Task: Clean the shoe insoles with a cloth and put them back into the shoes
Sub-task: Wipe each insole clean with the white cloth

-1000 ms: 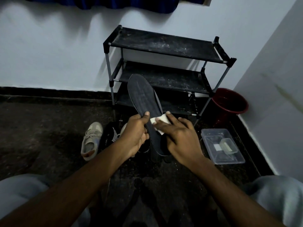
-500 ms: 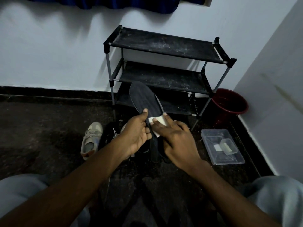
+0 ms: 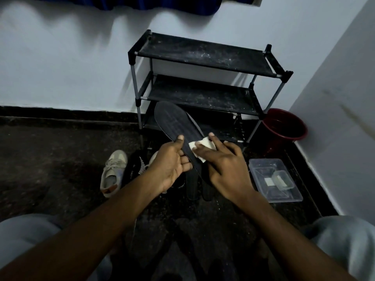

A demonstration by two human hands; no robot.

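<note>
Left hand (image 3: 172,165) grips the dark insole (image 3: 176,122) at mid-length, thumb laid across its upper face and fingers curled beneath, holding it above the floor with the toe end pointing away towards the shoe rack (image 3: 203,55). Right hand (image 3: 225,169) lies flat on the same insole, fingers extended and slightly spread, pressing a small white cloth (image 3: 203,145) against the upper face just beside the left thumb; the cloth shows between the fingers. Below the hands, dark elongated items (image 3: 192,185) rest on the floor; whether they are insoles or shoes cannot be told in the low light. To the left of them lie a black shoe (image 3: 136,167) and, beside it, a beige shoe (image 3: 113,171). To the right sits a clear plastic container (image 3: 274,179), and beyond it a red bucket (image 3: 284,128) in the corner next to the rack. The rack is black, three-tiered, with dusty shelves, set against the pale wall (image 3: 71,67). The floor (image 3: 50,159) is dark and speckled. A dark blue curtain (image 3: 142,3) hangs at the top edge.
</note>
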